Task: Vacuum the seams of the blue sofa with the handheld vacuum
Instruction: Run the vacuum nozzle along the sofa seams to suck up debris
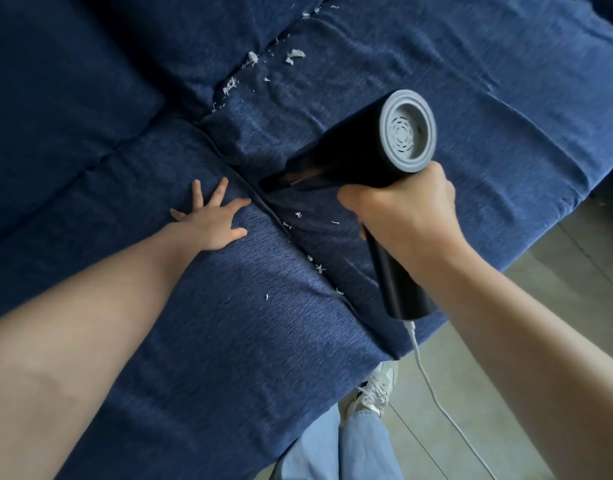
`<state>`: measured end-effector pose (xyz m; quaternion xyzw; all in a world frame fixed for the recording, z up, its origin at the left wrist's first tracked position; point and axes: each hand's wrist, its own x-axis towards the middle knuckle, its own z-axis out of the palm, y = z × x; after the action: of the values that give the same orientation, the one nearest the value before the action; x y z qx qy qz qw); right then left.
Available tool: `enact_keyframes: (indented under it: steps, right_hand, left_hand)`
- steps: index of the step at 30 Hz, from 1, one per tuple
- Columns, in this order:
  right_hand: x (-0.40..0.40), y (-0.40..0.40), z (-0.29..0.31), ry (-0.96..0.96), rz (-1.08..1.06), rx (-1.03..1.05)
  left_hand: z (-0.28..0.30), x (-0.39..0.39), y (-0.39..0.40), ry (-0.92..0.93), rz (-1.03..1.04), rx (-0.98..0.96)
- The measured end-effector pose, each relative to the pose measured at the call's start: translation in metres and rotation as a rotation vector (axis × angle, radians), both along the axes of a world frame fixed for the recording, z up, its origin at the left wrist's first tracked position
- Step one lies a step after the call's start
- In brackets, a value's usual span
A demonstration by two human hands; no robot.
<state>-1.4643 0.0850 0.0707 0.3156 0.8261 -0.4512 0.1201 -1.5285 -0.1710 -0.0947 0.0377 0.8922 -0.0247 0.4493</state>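
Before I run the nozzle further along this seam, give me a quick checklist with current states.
1. Right hand grips handheld vacuum: ok.
2. Nozzle at the seam: ok.
3. Left hand flat on the seat cushion, off the seam: ok.
4. White cord hangs free to the floor: ok.
5. Seam cleared: not ok, white scraps remain.
6. Vacuum running: cannot tell.

The right hand [402,216] grips the handle of the black handheld vacuum [360,157], whose narrow nozzle points into the seam [263,206] between two seat cushions of the blue sofa [436,64]. The left hand [211,220] presses flat, fingers spread, on the left cushion just beside the seam. White scraps [294,56] lie along the back seam and near the front edge. A white cord [433,386] hangs from the handle.
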Motion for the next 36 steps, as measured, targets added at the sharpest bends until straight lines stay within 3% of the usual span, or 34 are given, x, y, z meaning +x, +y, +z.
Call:
enact_keyframes:
  steps: [25, 36]
  right_hand:
    - [0.030, 0.017, 0.008, -0.099, 0.059, 0.060]
    - [0.040, 0.023, 0.007, -0.042, 0.079, 0.071]
  left_hand:
    - [-0.003, 0.017, 0.013, 0.028, -0.011, -0.045]
    - [0.001, 0.042, 0.029, -0.001, -0.096, -0.061]
